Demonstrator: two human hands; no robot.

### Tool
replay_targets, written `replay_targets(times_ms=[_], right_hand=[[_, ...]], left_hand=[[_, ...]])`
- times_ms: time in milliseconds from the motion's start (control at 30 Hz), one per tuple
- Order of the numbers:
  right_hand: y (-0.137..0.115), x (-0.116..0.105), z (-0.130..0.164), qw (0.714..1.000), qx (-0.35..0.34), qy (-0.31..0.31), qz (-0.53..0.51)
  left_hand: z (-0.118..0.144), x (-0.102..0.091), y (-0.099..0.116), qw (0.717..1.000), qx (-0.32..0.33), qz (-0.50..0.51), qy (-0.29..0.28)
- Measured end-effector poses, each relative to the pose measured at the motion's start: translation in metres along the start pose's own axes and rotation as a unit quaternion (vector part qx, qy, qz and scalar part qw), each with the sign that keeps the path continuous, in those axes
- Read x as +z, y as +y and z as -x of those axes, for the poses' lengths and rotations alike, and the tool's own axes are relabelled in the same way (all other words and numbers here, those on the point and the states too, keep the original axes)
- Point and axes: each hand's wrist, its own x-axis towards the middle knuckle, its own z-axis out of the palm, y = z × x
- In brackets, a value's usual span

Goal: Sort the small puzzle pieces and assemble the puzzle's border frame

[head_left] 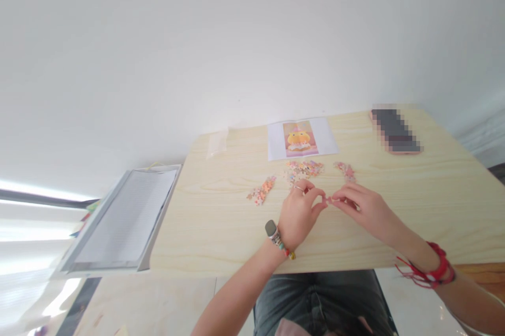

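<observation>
Fingers: the fingers [317, 198] of the left hand [299, 215] and those of the right hand [365, 209] meet tip to tip, each pinched shut on a small pink puzzle piece [329, 200], held just above the bench [221, 231] near its front middle (too small to tell whether it is one piece or two being joined).

Risk of dropping: the piece is tiny and held only by the fingertips, so I judge a slip could send it onto the bench or over the near edge into the lap.

Risk of scatter: three loose clusters of pieces [303, 170] lie just beyond the hands; a wrist or sleeve swinging forward could knock them apart.

Risk of snagging: the red cord bracelet [432, 273] has trailing ends that could drag across pieces.

Surface: a pale wood-grain bench, smooth, with a printed reference picture [300, 138] at the far edge, a small clear bag [216, 143] to its left and a phone [395, 131] to the far right.

Room: a plain white wall behind; a stack of papers [124, 217] sits off the bench's left side, on a bright, glossy floor.
</observation>
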Motion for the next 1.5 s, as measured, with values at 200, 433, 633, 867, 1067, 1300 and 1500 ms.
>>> replay_targets(times_ms=[200, 433, 633, 867, 1067, 1300, 1500], right_hand=[[0.016, -0.005, 0.004, 0.995, -0.020, 0.062, 0.071], [0.057, -0.014, -0.001, 0.988, 0.001, 0.096, 0.121], [0.076, -0.016, -0.008, 0.981, 0.029, 0.090, 0.171], [0.062, -0.015, -0.004, 0.980, 0.026, 0.107, 0.167], [0.012, 0.015, -0.019, 0.988, -0.067, 0.033, 0.137], [-0.009, 0.054, -0.057, 0.978, -0.098, -0.021, 0.182], [-0.001, 0.062, -0.063, 0.956, -0.169, 0.017, 0.240]], left_hand=[[-0.025, 0.012, 0.009, 0.999, 0.007, -0.027, -0.024], [-0.063, 0.046, 0.015, 0.992, 0.017, -0.091, -0.088], [-0.074, 0.051, 0.015, 0.985, 0.021, -0.139, -0.098], [-0.032, -0.004, -0.016, 0.988, -0.051, -0.146, -0.025], [0.007, -0.031, -0.040, 0.971, -0.131, -0.198, 0.007], [0.004, -0.024, -0.038, 0.963, -0.156, -0.217, -0.020], [-0.004, -0.020, -0.037, 0.967, -0.150, -0.200, -0.048]])
